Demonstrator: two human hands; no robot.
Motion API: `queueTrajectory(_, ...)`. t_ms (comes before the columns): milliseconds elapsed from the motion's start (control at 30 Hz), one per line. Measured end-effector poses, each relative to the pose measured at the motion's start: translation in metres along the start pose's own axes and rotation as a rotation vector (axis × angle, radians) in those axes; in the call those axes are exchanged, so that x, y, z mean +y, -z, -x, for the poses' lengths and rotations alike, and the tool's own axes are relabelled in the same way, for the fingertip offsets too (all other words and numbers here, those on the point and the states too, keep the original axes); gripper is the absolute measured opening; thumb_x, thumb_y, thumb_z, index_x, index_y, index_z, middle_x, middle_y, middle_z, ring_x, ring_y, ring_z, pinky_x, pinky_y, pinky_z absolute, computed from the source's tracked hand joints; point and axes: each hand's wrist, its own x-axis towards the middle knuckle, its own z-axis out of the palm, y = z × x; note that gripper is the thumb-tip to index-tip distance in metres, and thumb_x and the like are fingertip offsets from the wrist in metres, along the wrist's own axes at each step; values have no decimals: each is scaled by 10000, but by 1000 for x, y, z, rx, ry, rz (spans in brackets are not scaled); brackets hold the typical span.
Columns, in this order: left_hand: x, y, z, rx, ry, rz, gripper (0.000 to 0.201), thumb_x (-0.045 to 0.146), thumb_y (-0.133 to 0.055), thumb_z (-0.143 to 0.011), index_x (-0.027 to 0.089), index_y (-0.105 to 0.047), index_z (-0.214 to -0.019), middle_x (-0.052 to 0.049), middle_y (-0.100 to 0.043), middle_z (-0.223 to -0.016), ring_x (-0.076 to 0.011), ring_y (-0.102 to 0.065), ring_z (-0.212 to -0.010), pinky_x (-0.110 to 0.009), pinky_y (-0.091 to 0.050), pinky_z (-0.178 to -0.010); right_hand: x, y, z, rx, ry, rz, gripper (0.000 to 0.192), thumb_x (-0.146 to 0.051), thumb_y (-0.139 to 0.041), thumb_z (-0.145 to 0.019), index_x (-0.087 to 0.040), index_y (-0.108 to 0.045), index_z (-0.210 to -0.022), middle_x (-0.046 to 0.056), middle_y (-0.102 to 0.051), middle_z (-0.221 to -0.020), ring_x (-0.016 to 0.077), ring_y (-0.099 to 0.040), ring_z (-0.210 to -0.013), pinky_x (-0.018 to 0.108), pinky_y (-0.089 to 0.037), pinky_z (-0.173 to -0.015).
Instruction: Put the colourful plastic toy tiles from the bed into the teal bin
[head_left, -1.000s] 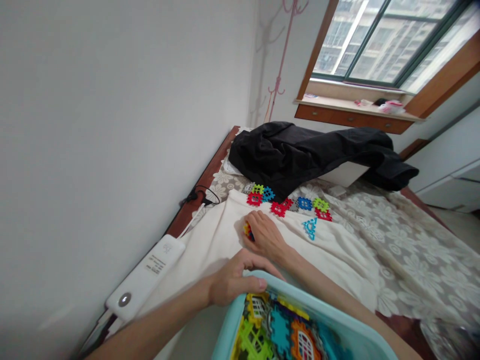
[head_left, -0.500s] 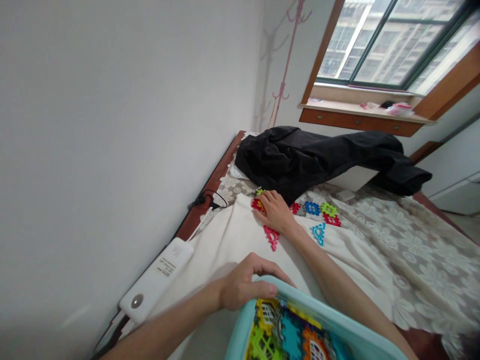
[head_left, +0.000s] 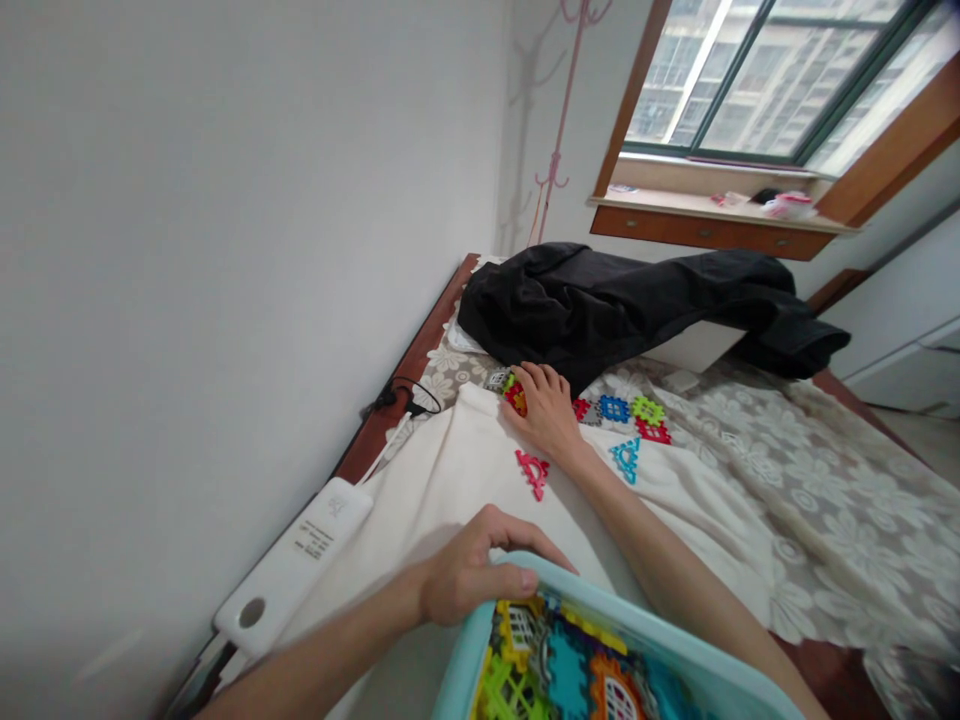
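Since the frame one second back, right hand (head_left: 546, 410) has travelled from the near part of the cream cloth (head_left: 450, 480) up to the far row of interlocking tiles (head_left: 622, 412); a pink triangular tile (head_left: 533, 471), not seen then, now lies on the cloth just beside the right wrist. Left hand (head_left: 469, 570) is unchanged in place on the bin.

Right hand: palm down, fingers (head_left: 534, 380) curled over the left end of the tile row, covering a red tile (head_left: 516, 398) and touching a green one beside it. Whether the fingers actually grip the red tile cannot be told; it is mostly hidden under them.

Left hand: fingers and thumb clenched on the near-left rim of the light blue bin (head_left: 480, 640), which holds a jumble of yellow, green, blue and orange tiles.

Row to the right of the hand: red, grey, blue, green and red tiles, lying flat at the far edge of the cloth. A teal triangular tile (head_left: 625, 457) lies just below them.

Cloth is spread over a floral bed cover (head_left: 795, 480). Black garment (head_left: 637, 305) is heaped just beyond the row. White power strip (head_left: 296, 565) lies at the bed's left edge, near the wall.
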Motion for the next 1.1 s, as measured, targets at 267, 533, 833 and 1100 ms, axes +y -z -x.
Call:
queueTrajectory(267, 1, 0, 0, 2, 15, 3, 511, 498, -715, -838, 98, -820, -1138, -149, -807, -968, -245, -719, -830, -288, -565, -732, 2, -1, -4, -58, -112, 17, 444, -463, -685, -919, -195, -652, -1272, 147, -649, -1180, 348, -553, -1073, 449, -460, -896)
queueTrajectory(533, 2, -1, 1, 7, 29, 9, 522, 504, -723, -827, 90, -820, -1131, -157, -808, -970, -244, -718, -832, -279, -551, -734, 10, 2, -6, 3, -171, -101, 318, -321, -656, -907, -200, -624, -1200, 103, -692, -1138, 317, -563, -1060, 405, -475, -866)
queueTrajectory(833, 4, -1, 0, 18, 9, 11, 506, 505, -725, -833, 97, -827, -1115, -151, -808, -957, -240, -715, -824, -276, -551, -725, 12, 3, -5, 49, -165, -163, 209, -301, -638, -880, -223, -644, -1074, 86, -652, -1054, 287, -608, -946, 394, -499, -835)
queueTrajectory(1100, 3, -1, 0, 15, 28, 45, 486, 491, -741, -812, 110, -833, -1100, -144, -811, -953, -244, -719, -821, -284, -563, -718, 8, 54, -22, 200, -96, -759, 185, -242, -577, -773, -241, -595, -956, 22, -649, -899, 223, -632, -837, 365, -533, -791)
